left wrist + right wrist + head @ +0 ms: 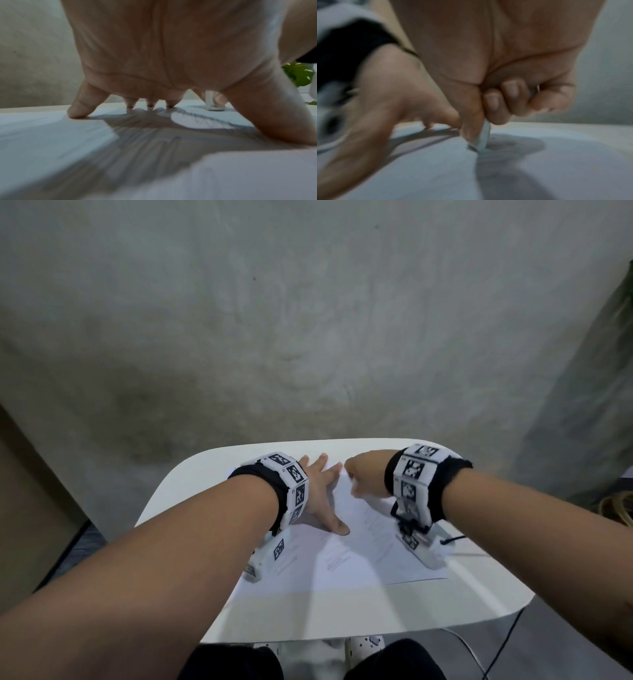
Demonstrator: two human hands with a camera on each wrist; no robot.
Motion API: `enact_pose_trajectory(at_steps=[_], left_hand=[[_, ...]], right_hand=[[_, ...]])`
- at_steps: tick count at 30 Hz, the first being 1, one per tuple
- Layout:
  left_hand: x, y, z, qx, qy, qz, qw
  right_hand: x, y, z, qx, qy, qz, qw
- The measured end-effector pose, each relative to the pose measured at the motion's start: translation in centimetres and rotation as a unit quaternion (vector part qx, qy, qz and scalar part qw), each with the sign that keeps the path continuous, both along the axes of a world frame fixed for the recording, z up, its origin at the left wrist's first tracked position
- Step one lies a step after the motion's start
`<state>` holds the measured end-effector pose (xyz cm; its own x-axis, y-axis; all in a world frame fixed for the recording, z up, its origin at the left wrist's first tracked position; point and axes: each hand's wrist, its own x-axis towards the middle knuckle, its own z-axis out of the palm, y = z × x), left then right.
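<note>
- Fingers [82, 105] of the left hand [322, 494]: spread wide, tips and thumb pressing the paper [356, 546] flat on the table [308, 618].
- Right hand [368, 475]: curled tight round a thin pale tool [483, 135]. Its tip is on the sheet near the far edge. Kind of tool unclear.
- Handling, as judged: paper is light and limp, and it slides and tears easily. Hold it by flat pressure close beside the tool's line, not by pinching an edge.
</note>
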<state>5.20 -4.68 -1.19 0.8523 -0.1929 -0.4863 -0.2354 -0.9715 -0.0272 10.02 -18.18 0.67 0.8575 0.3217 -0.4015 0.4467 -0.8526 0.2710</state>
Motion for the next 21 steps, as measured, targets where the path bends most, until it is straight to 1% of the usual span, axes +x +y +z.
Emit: enact_pose_trajectory(at_steps=[2, 3, 4, 7, 8, 10, 11, 13, 15, 17, 18, 20, 21], left_hand=[[0.0, 0.1, -0.1, -0.008, -0.003, -0.001, 1.0], [0.0, 0.2, -0.2, -0.007, -0.003, -0.001, 1.0], [-0.1, 0.1, -0.1, -0.004, -0.003, -0.001, 1.0], [-0.1, 0.0, 0.1, 0.007, -0.006, -0.003, 1.0], [-0.1, 0.0, 0.0, 0.001, -0.006, -0.004, 1.0], [0.0, 0.2, -0.3, -0.009, -0.006, -0.003, 1.0], [0.0, 0.3, -0.4, -0.008, -0.006, -0.002, 1.0], [0.1, 0.2, -0.4, -0.004, -0.006, 0.001, 1.0], [0.1, 0.2, -0.3, -0.007, -0.004, -0.001, 1.0], [0.1, 0.3, -0.3, -0.013, -0.006, -0.002, 1.0], [0.0, 0.3, -0.4, -0.015, -0.007, -0.001, 1.0], [0.1, 0.3, -0.5, -0.017, -0.01, 0.002, 1.0], [0.1, 0.3, -0.5, -0.017, -0.011, 0.001, 1.0]], right_hand=[[0.5, -0.6, 0.1, -0.006, -0.037, -0.022, 0.999], [0.7, -0.9, 0.0, -0.009, -0.053, -0.017, 0.998], [0.4, -0.5, 0.2, -0.011, -0.053, -0.018, 0.998], [-0.3, -0.4, -0.4, -0.008, 0.001, 0.006, 1.0], [-0.3, -0.6, -0.2, -0.011, -0.011, 0.0, 1.0], [0.4, -1.1, 0.1, -0.016, -0.065, -0.018, 0.998], [0.7, -1.1, -0.1, -0.019, -0.065, -0.017, 0.998], [-0.6, -0.7, 0.1, -0.019, -0.022, 0.0, 1.0], [-1.0, -1.2, 0.6, -0.005, -0.008, 0.022, 1.0], [-0.6, -1.9, 0.9, 0.0, -0.057, 0.015, 0.998], [-0.5, -1.8, 0.8, -0.01, -0.062, 0.015, 0.998], [-1.6, -1.1, 0.8, -0.033, -0.02, 0.05, 0.998], [-2.1, -0.9, 0.9, -0.029, 0.001, 0.064, 0.998]])
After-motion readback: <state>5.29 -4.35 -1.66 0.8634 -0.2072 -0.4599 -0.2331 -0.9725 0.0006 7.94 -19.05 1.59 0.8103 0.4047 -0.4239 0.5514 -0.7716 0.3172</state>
